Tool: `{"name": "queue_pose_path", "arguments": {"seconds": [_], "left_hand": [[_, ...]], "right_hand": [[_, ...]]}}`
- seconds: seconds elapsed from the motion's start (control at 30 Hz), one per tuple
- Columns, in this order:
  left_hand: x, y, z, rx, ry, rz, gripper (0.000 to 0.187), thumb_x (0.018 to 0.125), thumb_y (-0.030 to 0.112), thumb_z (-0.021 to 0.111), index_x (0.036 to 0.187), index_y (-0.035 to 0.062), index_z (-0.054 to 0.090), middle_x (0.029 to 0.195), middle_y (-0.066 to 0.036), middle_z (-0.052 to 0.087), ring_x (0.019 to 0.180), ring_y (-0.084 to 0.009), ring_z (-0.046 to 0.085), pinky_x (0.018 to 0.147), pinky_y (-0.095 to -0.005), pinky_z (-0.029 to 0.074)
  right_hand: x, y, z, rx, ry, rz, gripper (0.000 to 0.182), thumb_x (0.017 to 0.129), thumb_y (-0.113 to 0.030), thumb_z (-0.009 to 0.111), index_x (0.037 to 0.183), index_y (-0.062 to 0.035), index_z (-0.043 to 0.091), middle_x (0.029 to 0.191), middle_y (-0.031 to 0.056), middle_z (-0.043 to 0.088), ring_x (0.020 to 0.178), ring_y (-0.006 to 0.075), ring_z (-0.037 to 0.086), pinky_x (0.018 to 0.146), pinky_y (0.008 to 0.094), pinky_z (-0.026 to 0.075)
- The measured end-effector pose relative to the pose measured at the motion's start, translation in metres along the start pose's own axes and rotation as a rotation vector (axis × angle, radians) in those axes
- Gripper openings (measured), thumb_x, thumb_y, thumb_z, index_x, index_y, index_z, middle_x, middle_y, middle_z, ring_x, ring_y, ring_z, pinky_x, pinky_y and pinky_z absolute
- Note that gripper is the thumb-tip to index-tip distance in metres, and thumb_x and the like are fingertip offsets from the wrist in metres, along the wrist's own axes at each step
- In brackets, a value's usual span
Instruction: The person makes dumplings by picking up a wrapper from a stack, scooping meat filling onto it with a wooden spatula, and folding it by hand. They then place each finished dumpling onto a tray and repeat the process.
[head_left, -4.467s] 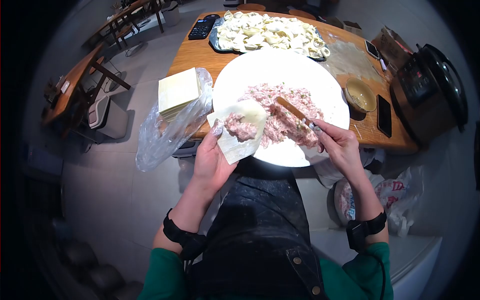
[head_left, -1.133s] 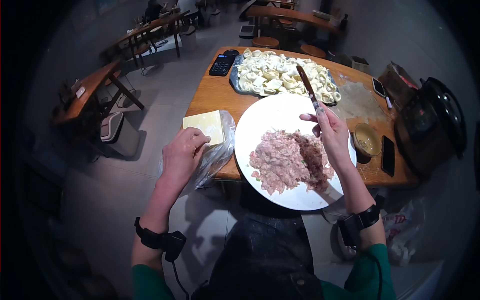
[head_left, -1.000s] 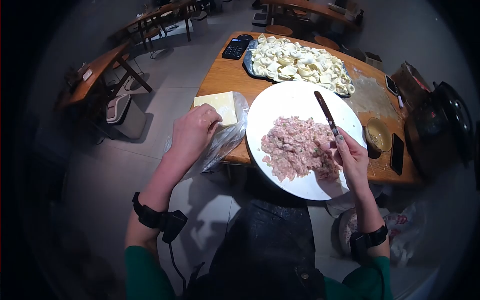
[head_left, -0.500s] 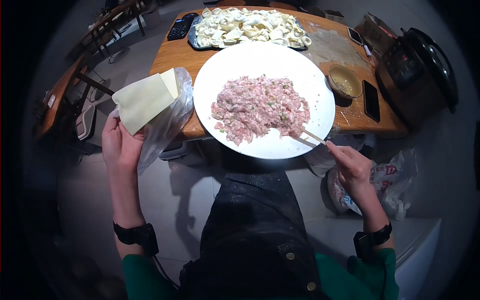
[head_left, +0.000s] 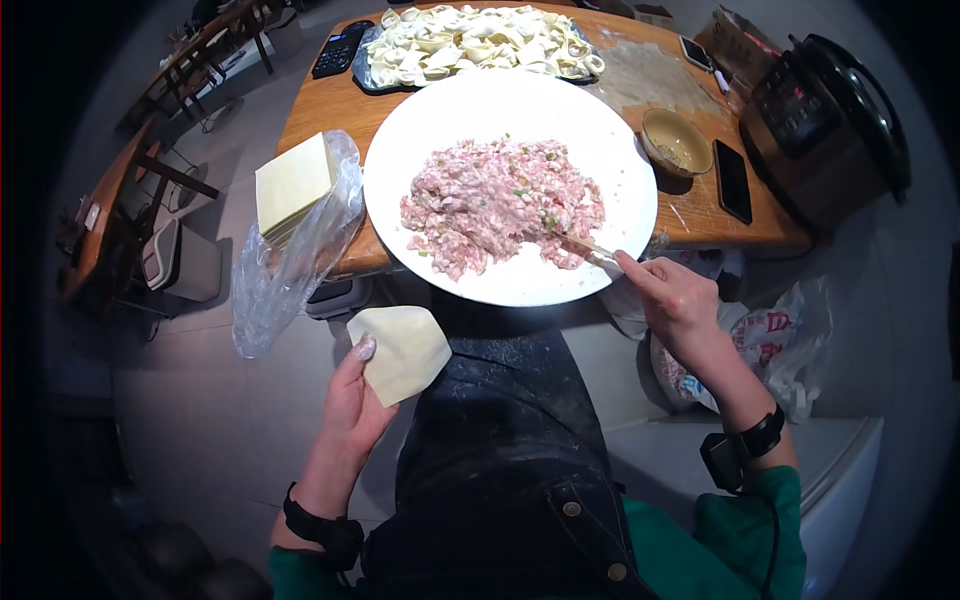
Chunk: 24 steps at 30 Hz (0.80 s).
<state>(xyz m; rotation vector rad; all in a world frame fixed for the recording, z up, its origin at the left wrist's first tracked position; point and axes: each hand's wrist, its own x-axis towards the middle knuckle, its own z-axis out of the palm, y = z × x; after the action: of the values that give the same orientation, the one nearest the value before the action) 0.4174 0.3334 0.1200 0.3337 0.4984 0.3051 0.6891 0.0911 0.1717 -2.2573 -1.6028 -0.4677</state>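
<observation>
A pale square wrapper (head_left: 408,350) lies across the fingers of my left hand (head_left: 358,400), thumb on its edge, in front of the table. My right hand (head_left: 675,300) pinches a thin stick (head_left: 590,246) whose far end touches the minced meat (head_left: 505,205). The meat, flecked with green, sits on a large white plate (head_left: 400,130). Left of the plate, a stack of wrappers (head_left: 295,185) rests on a clear plastic bag (head_left: 280,295). Behind the plate, folded dumplings (head_left: 480,42) cover a dark tray (head_left: 367,78).
On the wooden table (head_left: 325,105) are a black calculator-like device (head_left: 340,50), a brown bowl (head_left: 676,142) and a phone (head_left: 733,180). A second phone (head_left: 696,52) lies farther back. A dark cooker (head_left: 825,130) stands at right, with plastic bags (head_left: 770,345) below the table.
My left hand has moved down and right from the stack, holding one wrapper apart from it. My right hand and the stick have shifted slightly left and up.
</observation>
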Motion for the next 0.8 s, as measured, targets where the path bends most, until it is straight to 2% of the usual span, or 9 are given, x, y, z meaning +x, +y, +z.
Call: {"name": "queue_pose_path", "arguments": {"seconds": [0.03,0.13,0.27,0.47,0.53,0.57,0.7,0.77,0.8], "left_hand": [[0.003,-0.005,-0.002,0.000,0.001,0.000,0.041,0.094,0.019,0.044,0.129,0.0003,0.038,0.131,-0.016,0.046,0.121,-0.0294,0.045,0.105,-0.0448,0.033],[0.009,-0.020,-0.002,0.186,0.055,-0.060,0.046,0.095,0.032,0.043,0.129,0.0011,0.037,0.126,-0.014,0.050,0.115,-0.0264,0.051,0.098,-0.0426,0.040],[0.012,-0.028,0.014,0.278,0.089,-0.173,0.051,0.094,0.036,0.044,0.131,0.0026,0.035,0.128,-0.014,0.049,0.115,-0.0254,0.050,0.097,-0.0397,0.041],[0.032,-0.046,0.026,0.169,-0.016,-0.265,0.052,0.095,0.033,0.040,0.134,0.0002,0.031,0.132,-0.016,0.044,0.120,-0.0275,0.046,0.103,-0.0404,0.034],[0.035,-0.048,0.031,0.151,-0.067,-0.266,0.051,0.096,0.032,0.039,0.134,-0.0008,0.030,0.133,-0.017,0.043,0.121,-0.0276,0.045,0.104,-0.0406,0.033],[0.036,-0.049,0.033,0.130,-0.121,-0.268,0.050,0.096,0.030,0.037,0.134,-0.0017,0.029,0.134,-0.017,0.042,0.122,-0.0277,0.043,0.105,-0.0408,0.032],[0.039,-0.055,0.040,0.067,-0.187,-0.263,0.049,0.097,0.027,0.035,0.136,-0.0022,0.027,0.137,-0.017,0.039,0.125,-0.0276,0.041,0.106,-0.0403,0.031],[0.039,-0.058,0.046,-0.002,-0.237,-0.268,0.048,0.097,0.022,0.032,0.137,-0.0022,0.023,0.141,-0.018,0.033,0.130,-0.0295,0.034,0.110,-0.0422,0.024],[0.039,-0.059,0.049,0.000,-0.236,-0.274,0.048,0.097,0.022,0.032,0.137,-0.0022,0.023,0.141,-0.018,0.033,0.130,-0.0295,0.034,0.110,-0.0422,0.024]], "right_hand": [[0.000,0.001,0.001,-0.041,-0.064,-0.006,0.047,0.071,0.000,0.061,0.113,-0.0200,0.060,0.067,0.0020,0.055,0.055,0.0197,0.057,0.047,0.0314,0.044],[-0.004,0.000,-0.001,-0.040,-0.124,-0.016,0.044,0.072,-0.001,0.061,0.111,-0.0199,0.062,0.067,0.0017,0.056,0.055,0.0186,0.057,0.046,0.0306,0.043],[-0.004,-0.002,-0.009,0.075,-0.055,-0.007,0.041,0.072,-0.001,0.061,0.109,-0.0194,0.063,0.064,0.0018,0.055,0.054,0.0184,0.056,0.045,0.0304,0.043],[0.013,-0.005,0.000,0.025,-0.004,-0.015,0.040,0.073,-0.001,0.061,0.108,-0.0189,0.064,0.064,0.0016,0.055,0.054,0.0186,0.057,0.045,0.0306,0.043],[0.008,-0.003,-0.001,-0.054,-0.158,-0.017,0.043,0.072,0.000,0.061,0.110,-0.0188,0.063,0.064,0.0015,0.056,0.055,0.0181,0.057,0.045,0.0309,0.043],[0.004,-0.004,-0.003,-0.053,-0.159,-0.020,0.043,0.072,0.000,0.061,0.110,-0.0188,0.063,0.064,0.0015,0.056,0.055,0.0181,0.057,0.045,0.0309,0.043],[-0.007,-0.010,-0.010,0.123,-0.089,0.017,0.047,0.070,0.003,0.060,0.112,-0.0183,0.062,0.063,0.0016,0.054,0.054,0.0185,0.056,0.046,0.0319,0.043],[-0.007,-0.014,-0.011,0.167,-0.043,0.065,0.047,0.069,0.003,0.059,0.112,-0.0179,0.062,0.063,0.0015,0.054,0.054,0.0188,0.056,0.046,0.0321,0.043],[-0.002,-0.021,-0.014,0.127,-0.054,0.038,0.048,0.068,0.003,0.059,0.112,-0.0173,0.062,0.063,0.0014,0.054,0.054,0.0187,0.056,0.046,0.0321,0.043]]}}
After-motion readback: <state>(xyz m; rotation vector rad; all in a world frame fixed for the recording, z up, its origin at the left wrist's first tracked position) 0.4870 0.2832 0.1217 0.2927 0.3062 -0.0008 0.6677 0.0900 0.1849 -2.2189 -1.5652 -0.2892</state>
